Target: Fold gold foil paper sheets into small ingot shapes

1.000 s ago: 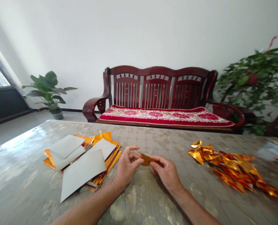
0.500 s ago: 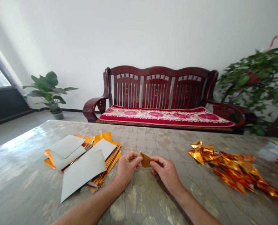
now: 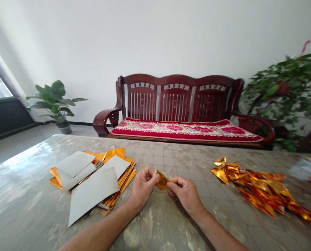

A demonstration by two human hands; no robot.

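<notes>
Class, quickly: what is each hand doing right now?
Left hand: closed, pinching the gold paper.
Right hand: closed, pinching the same paper.

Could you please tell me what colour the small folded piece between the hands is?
The folded piece is shiny gold-orange foil, seen in the head view.

Small piece of gold foil paper, folded, shiny orange-gold face outward. Pinched at both ends: left hand grips its left edge between thumb and fingertips, right hand grips its right edge. Piece sits between the two grips, tilted, upper corner toward the left fingers, held just above the tabletop. Fold shape possibly triangular; too small to tell
</notes>
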